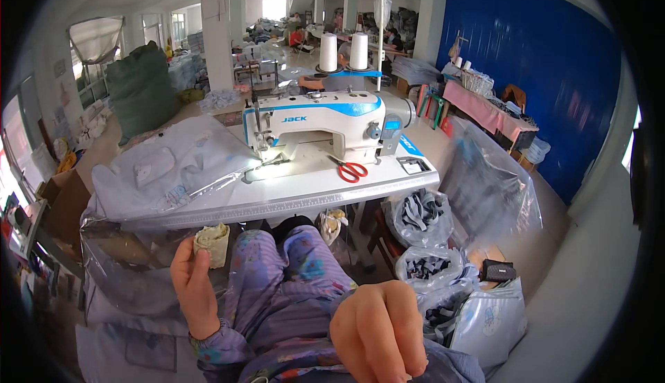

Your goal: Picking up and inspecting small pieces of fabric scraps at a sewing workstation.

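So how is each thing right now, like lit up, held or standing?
Left hand: gripping the pale roll.
Pale roll: held up, top end ragged.
Right hand: curled, palm hidden.
Sewing machine: display lit; can't tell whether it's running.
Red-handled scissors: lying on the worktable.
Thread cones: both upright.
Green sack: standing, bulging.
Strips: heaped in clear bags.

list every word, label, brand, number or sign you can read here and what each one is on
I won't copy wording, only place it.
White-and-blue sewing machine: blue lettering on its arm, clear.
Blue panel on the white sewing table: pale lettering.
Grey ruler strip along the table's front edge: too small to read.
Small lit blue display beside the machine's arm: too small to read.
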{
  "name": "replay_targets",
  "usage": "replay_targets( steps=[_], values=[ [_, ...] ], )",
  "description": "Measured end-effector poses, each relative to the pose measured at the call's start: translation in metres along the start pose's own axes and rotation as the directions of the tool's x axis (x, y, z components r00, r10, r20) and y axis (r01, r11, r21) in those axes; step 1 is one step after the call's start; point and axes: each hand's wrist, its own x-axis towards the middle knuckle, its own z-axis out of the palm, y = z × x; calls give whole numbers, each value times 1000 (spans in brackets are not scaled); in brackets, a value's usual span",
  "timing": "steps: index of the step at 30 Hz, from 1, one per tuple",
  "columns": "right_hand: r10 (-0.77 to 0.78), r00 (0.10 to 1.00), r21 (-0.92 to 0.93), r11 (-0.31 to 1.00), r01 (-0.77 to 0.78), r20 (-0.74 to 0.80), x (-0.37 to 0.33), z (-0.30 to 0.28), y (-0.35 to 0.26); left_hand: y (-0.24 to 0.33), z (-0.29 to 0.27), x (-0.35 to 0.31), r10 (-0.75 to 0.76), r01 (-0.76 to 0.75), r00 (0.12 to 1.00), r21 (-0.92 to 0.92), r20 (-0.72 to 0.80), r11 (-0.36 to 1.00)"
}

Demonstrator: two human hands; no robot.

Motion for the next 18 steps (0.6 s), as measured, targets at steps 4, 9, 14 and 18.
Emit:
replay_targets(
  steps=[4, 9, 14, 18],
  values=[
    [209, 974, -5, 978, -209, 83, 17, -12, -23, 6, 7, -2, 9, -8, 1000, 61, -10, 998],
    [183, 980, -2, 983, -183, 72, 23, -11, -24, 5, 5, -1, -4, 4, 1000, 66, -6, 998],
    [123, 992, -57, 991, -124, -24, 18, -1, -29, 5, 6, -3, 6, -6, 1000, 21, 2, 1000],
    [133, 990, -67, 988, -137, -55, 19, 0, -30, 3, 6, -5, 6, -6, 1000, 9, -9, 1000]
  ],
)
